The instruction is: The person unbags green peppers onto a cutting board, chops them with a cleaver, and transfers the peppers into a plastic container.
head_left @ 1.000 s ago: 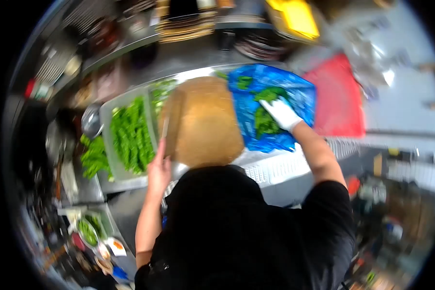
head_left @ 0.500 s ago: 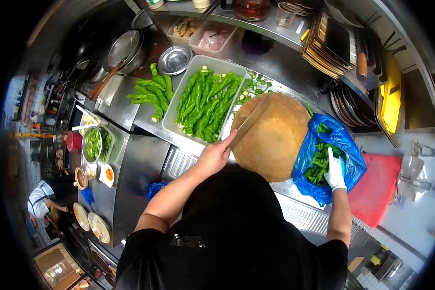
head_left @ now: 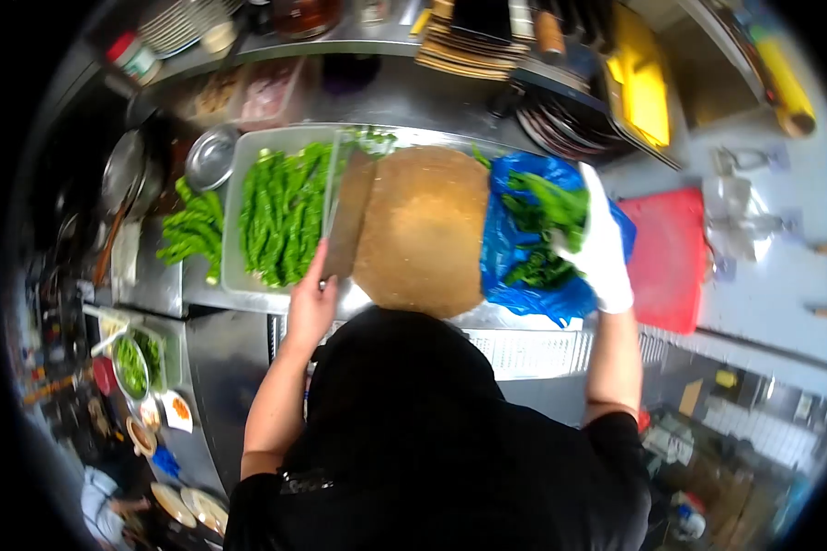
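Note:
My left hand [head_left: 313, 298] is closed round the handle of a cleaver [head_left: 350, 216], whose broad blade lies over the left edge of a round wooden chopping block [head_left: 423, 230]. My right hand [head_left: 603, 253], in a white glove, is at a blue plastic bag [head_left: 496, 262] right of the block. Its fingers grip a bunch of green peppers [head_left: 560, 208] at the bag's mouth, while other peppers lie inside. To the left of the cleaver stands a clear plastic tub [head_left: 232, 220] with long green peppers [head_left: 285, 216] laid in rows.
More long peppers [head_left: 193, 228] lie left of the tub, near a metal bowl [head_left: 212, 157]. Cut pepper ends [head_left: 372, 140] are scattered behind the block. A red cutting board [head_left: 663, 257] lies right of the bag. Plates and boards [head_left: 473, 46] stand at the back. Another person [head_left: 101, 505] is at far left.
My right hand has closed on peppers and lifted them at the bag's mouth. The cleaver has shifted to the block's left edge, and the whole view has turned to the right.

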The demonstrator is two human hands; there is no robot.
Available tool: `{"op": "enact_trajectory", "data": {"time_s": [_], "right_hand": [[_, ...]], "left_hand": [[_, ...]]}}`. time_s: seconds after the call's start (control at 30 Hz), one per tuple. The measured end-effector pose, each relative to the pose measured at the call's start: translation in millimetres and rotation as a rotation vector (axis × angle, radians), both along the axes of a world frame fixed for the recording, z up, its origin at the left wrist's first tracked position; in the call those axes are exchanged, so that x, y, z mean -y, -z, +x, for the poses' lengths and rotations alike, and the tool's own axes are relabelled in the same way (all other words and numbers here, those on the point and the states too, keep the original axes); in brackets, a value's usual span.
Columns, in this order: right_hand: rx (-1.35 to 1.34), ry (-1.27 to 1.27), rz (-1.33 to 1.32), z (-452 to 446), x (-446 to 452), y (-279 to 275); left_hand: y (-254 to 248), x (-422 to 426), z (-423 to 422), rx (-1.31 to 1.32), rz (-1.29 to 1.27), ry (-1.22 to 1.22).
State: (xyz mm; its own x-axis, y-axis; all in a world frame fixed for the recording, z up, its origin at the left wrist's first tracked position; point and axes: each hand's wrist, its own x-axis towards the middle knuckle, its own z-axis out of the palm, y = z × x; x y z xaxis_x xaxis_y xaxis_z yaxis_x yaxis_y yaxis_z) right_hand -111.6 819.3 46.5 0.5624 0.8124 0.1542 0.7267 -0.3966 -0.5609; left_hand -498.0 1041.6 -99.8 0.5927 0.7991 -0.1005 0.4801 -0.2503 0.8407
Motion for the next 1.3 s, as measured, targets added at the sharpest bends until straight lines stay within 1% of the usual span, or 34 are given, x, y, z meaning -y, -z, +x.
{"op": "enact_trajectory", "data": {"time_s": [0.07, 0.13, 0.2, 0.23, 0.3, 0.33, 0.37, 0.4, 0.47, 0.5, 0.57, 0.67, 0.7, 0.8, 0.9, 1.0, 1.03, 1.13, 1.17, 1.3], "right_hand": [[-0.03, -0.043, 0.044, -28, -29, 10], [-0.015, 0.006, -0.168, -53, -67, 30], [0.085, -0.019, -0.294, -64, -100, 106], [0.119, -0.046, -0.315, -71, -105, 132], [0.23, -0.103, -0.334, -78, -110, 164], [0.242, -0.094, -0.287, -79, -109, 166], [0.253, -0.082, -0.246, -79, -105, 169], [0.263, -0.063, -0.209, -79, -99, 167], [0.267, -0.116, -0.144, -74, -86, 163], [0.267, -0.138, -0.12, -72, -81, 160], [0.262, -0.189, -0.097, -70, -72, 152], [0.277, -0.217, -0.123, -68, -62, 169], [0.262, -0.205, -0.092, -69, -65, 172], [0.351, -0.189, 0.029, -66, -70, 173], [0.258, -0.181, 0.098, -68, -78, 164], [0.212, -0.155, -0.012, -84, -88, 124], [0.253, -0.185, 0.021, -88, -92, 119], [0.252, -0.22, 0.016, -104, -102, 135], [0.236, -0.221, -0.072, -108, -105, 140], [0.301, -0.189, -0.158, -115, -114, 163]], "left_hand": [[0, -1, 3, -0.04, -0.031, -0.031], [0, -1, 6, -0.014, -0.061, -0.047], [-7, -1, 8, -0.034, -0.048, -0.055], [-14, -1, 8, -0.11, -0.015, -0.047], [-19, 1, 7, -0.105, 0.025, -0.025], [-23, 3, 6, -0.111, 0.036, -0.015], [-28, 4, 5, -0.198, -0.02, -0.018], [-25, 5, 2, -0.181, 0.009, -0.009], [-13, 8, -2, -0.142, 0.061, 0.023], [-25, 9, 2, -0.257, -0.016, 0.029], [-10, 10, -2, -0.22, 0.066, 0.064], [-6, 12, -2, -0.162, 0.148, 0.112], [-7, 12, -1, -0.142, 0.168, 0.129], [-13, 10, 3, -0.17, 0.146, 0.14], [-16, 9, 3, -0.167, 0.216, 0.119], [-22, 9, 2, -0.078, 0.316, 0.081], [-24, 8, 1, -0.095, 0.337, 0.089], [-28, 10, -5, -0.162, 0.378, 0.15], [-28, 10, -8, -0.201, 0.378, 0.19], [-29, 12, -13, -0.344, 0.402, 0.277]]}}
